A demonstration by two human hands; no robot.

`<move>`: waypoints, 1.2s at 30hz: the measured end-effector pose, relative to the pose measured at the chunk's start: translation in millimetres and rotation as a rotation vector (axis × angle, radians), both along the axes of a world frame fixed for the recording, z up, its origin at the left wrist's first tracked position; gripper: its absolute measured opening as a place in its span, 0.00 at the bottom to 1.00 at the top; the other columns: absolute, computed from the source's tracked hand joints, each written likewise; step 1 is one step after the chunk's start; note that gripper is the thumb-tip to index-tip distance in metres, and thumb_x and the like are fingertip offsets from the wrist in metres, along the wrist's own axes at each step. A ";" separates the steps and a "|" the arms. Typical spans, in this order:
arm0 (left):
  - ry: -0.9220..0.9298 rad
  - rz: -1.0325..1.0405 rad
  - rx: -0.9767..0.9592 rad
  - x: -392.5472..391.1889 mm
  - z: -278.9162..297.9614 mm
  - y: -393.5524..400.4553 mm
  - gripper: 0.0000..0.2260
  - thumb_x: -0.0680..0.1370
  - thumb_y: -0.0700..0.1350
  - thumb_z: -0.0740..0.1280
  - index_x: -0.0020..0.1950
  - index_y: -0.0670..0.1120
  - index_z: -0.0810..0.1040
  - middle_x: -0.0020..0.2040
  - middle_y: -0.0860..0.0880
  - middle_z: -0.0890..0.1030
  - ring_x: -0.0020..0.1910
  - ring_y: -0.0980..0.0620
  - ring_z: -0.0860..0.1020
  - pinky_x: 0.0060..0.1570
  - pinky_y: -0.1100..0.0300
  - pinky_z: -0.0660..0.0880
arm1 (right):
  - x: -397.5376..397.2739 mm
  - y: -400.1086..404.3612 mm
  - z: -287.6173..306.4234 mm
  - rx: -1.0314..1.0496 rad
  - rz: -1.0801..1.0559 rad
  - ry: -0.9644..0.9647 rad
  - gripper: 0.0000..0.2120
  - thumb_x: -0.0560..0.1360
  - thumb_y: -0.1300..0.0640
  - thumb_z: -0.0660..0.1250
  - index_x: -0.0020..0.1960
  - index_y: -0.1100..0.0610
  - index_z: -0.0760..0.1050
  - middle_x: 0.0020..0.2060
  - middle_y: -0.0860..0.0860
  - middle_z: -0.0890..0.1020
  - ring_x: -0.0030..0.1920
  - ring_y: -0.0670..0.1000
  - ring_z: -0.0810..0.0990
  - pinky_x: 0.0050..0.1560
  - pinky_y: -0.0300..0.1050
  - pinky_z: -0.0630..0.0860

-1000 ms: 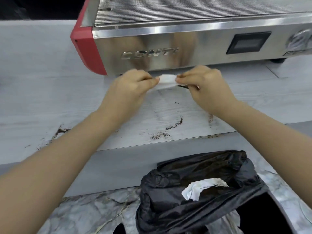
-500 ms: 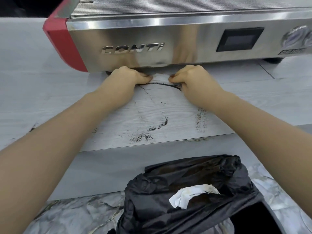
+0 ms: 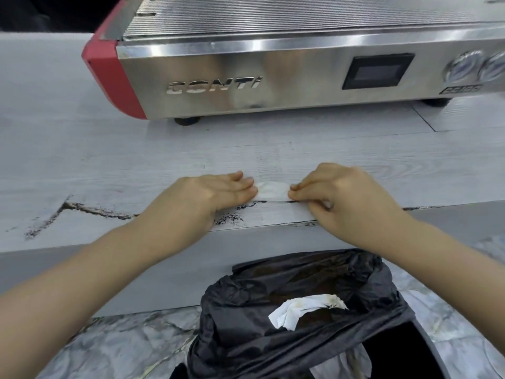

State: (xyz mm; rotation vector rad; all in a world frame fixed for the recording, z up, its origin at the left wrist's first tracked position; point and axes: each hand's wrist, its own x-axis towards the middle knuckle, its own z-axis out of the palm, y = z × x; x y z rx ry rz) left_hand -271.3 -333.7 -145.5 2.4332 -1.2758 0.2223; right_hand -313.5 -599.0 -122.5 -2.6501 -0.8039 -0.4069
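Note:
A small white tissue point(image 3: 272, 190) lies flat on the pale wood-grain counter point(image 3: 136, 165), near its front edge. My left hand point(image 3: 216, 194) presses its left end with straight fingers. My right hand point(image 3: 338, 192) pinches its right end with curled fingertips. Dark coffee grounds point(image 3: 232, 214) lie in a line just in front of the tissue and under my left hand. More grounds point(image 3: 90, 210) streak the counter to the left.
A steel espresso machine point(image 3: 273, 72) with a red side panel stands at the back of the counter. Below the counter edge a bin lined with a black bag point(image 3: 287, 310) holds a crumpled stained tissue point(image 3: 303, 310). The floor is marble-patterned.
Both hands have dragged the tissue from the foot of the machine towards the counter's front edge, pushing grounds along. My left fingers have flattened out.

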 end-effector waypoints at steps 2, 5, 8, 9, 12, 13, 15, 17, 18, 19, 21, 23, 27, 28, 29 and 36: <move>0.066 0.012 -0.060 1.1 4.0 0.5 0.20 0.77 0.41 0.57 0.63 0.45 0.82 0.63 0.48 0.81 0.66 0.50 0.76 0.66 0.61 0.70 | 6.5 1.5 5.2 0.065 -0.011 0.020 0.12 0.66 0.70 0.69 0.45 0.58 0.85 0.41 0.51 0.86 0.42 0.53 0.83 0.44 0.47 0.81; 0.123 0.140 -0.146 22.8 8.7 -2.5 0.25 0.73 0.32 0.56 0.63 0.46 0.82 0.63 0.51 0.80 0.67 0.54 0.75 0.70 0.67 0.66 | 35.1 6.1 10.4 0.206 -0.112 -0.010 0.11 0.68 0.68 0.68 0.45 0.57 0.86 0.42 0.51 0.86 0.43 0.50 0.84 0.48 0.45 0.80; 0.169 0.284 -0.193 50.2 12.3 -8.3 0.27 0.74 0.25 0.58 0.64 0.47 0.81 0.63 0.55 0.78 0.67 0.59 0.74 0.69 0.75 0.60 | 74.1 9.5 9.2 0.290 -0.206 -0.021 0.14 0.69 0.69 0.65 0.46 0.57 0.85 0.44 0.51 0.86 0.46 0.49 0.84 0.53 0.42 0.78; 0.173 0.305 -0.198 58.0 13.1 -9.5 0.25 0.75 0.25 0.59 0.64 0.47 0.81 0.62 0.55 0.78 0.66 0.59 0.74 0.68 0.76 0.60 | 84.9 10.6 7.4 0.274 -0.216 -0.006 0.15 0.70 0.69 0.64 0.47 0.57 0.85 0.45 0.52 0.86 0.47 0.50 0.84 0.55 0.42 0.77; 0.164 0.317 -0.170 75.2 12.0 -8.6 0.24 0.75 0.26 0.60 0.64 0.46 0.81 0.63 0.51 0.81 0.65 0.58 0.75 0.68 0.76 0.61 | 102.7 13.3 0.0 0.179 -0.173 0.042 0.13 0.70 0.65 0.64 0.49 0.57 0.85 0.46 0.51 0.86 0.48 0.51 0.83 0.57 0.45 0.77; 0.170 0.319 -0.157 78.4 12.1 -7.3 0.24 0.75 0.26 0.60 0.63 0.46 0.81 0.63 0.51 0.81 0.65 0.60 0.75 0.68 0.76 0.61 | 104.1 14.5 -2.4 0.158 -0.151 0.045 0.11 0.71 0.62 0.65 0.49 0.57 0.85 0.46 0.51 0.86 0.48 0.50 0.82 0.56 0.46 0.77; 0.230 0.331 -0.158 82.5 12.2 -4.3 0.23 0.76 0.29 0.61 0.64 0.49 0.82 0.63 0.53 0.80 0.64 0.66 0.73 0.66 0.78 0.60 | 106.2 15.3 -5.6 0.165 -0.126 0.039 0.08 0.72 0.56 0.68 0.47 0.56 0.85 0.43 0.49 0.86 0.46 0.48 0.82 0.53 0.46 0.78; 0.337 0.368 -0.204 83.4 11.5 -3.1 0.19 0.77 0.34 0.63 0.63 0.51 0.82 0.63 0.58 0.80 0.65 0.69 0.72 0.66 0.78 0.62 | 109.7 16.2 -9.0 0.194 -0.140 0.020 0.07 0.72 0.51 0.71 0.45 0.54 0.86 0.41 0.48 0.86 0.43 0.47 0.82 0.49 0.46 0.79; 0.368 0.384 -0.235 83.7 10.3 -4.2 0.17 0.78 0.37 0.66 0.62 0.52 0.82 0.61 0.59 0.81 0.64 0.69 0.72 0.66 0.76 0.63 | 111.6 16.9 -11.0 0.211 -0.162 0.007 0.07 0.71 0.51 0.72 0.44 0.53 0.86 0.40 0.47 0.86 0.42 0.47 0.82 0.48 0.46 0.79; 0.374 0.400 -0.265 83.9 8.9 -6.3 0.13 0.78 0.41 0.69 0.61 0.53 0.83 0.60 0.60 0.82 0.64 0.69 0.74 0.67 0.74 0.65 | 113.9 17.5 -13.3 0.229 -0.190 -0.003 0.07 0.71 0.51 0.73 0.43 0.53 0.86 0.40 0.47 0.86 0.41 0.47 0.82 0.48 0.47 0.79; 0.359 0.442 -0.333 85.2 6.7 -11.9 0.11 0.76 0.47 0.73 0.58 0.52 0.85 0.55 0.59 0.84 0.59 0.69 0.77 0.64 0.73 0.68 | 118.2 18.8 -15.5 0.254 -0.244 -0.004 0.06 0.70 0.51 0.74 0.42 0.54 0.85 0.38 0.47 0.86 0.40 0.48 0.82 0.48 0.47 0.78; 0.349 0.494 -0.398 88.2 5.2 -18.5 0.10 0.75 0.46 0.74 0.56 0.50 0.85 0.51 0.58 0.85 0.53 0.68 0.79 0.59 0.75 0.70 | 121.1 19.0 -14.4 0.262 -0.261 -0.002 0.05 0.70 0.53 0.74 0.41 0.55 0.85 0.37 0.47 0.85 0.40 0.49 0.82 0.49 0.47 0.78; 0.383 0.542 -0.470 92.2 4.1 -27.7 0.09 0.75 0.42 0.75 0.55 0.48 0.86 0.49 0.54 0.85 0.47 0.65 0.81 0.53 0.76 0.72 | 122.6 13.7 -10.7 0.264 -0.191 0.020 0.06 0.70 0.60 0.73 0.47 0.54 0.84 0.42 0.47 0.86 0.43 0.46 0.82 0.53 0.45 0.78; 0.397 0.545 -0.493 92.7 4.1 -28.4 0.09 0.74 0.42 0.75 0.54 0.47 0.86 0.49 0.53 0.86 0.48 0.63 0.81 0.53 0.75 0.73 | 122.4 12.0 -11.1 0.249 -0.175 0.025 0.09 0.71 0.61 0.73 0.50 0.53 0.84 0.44 0.48 0.86 0.44 0.46 0.82 0.53 0.41 0.77; 0.406 0.548 -0.508 92.5 4.2 -28.8 0.09 0.74 0.43 0.76 0.54 0.47 0.86 0.49 0.53 0.86 0.48 0.62 0.82 0.53 0.73 0.74 | 122.3 10.6 -12.0 0.230 -0.160 0.025 0.10 0.71 0.62 0.73 0.51 0.53 0.84 0.44 0.48 0.86 0.44 0.45 0.81 0.52 0.37 0.75; 0.416 0.543 -0.530 89.6 2.1 -41.1 0.06 0.71 0.51 0.78 0.45 0.51 0.87 0.42 0.57 0.86 0.45 0.62 0.82 0.50 0.69 0.75 | 120.3 4.7 -14.5 0.152 -0.100 -0.015 0.08 0.72 0.62 0.70 0.47 0.55 0.85 0.41 0.52 0.84 0.40 0.48 0.79 0.45 0.36 0.72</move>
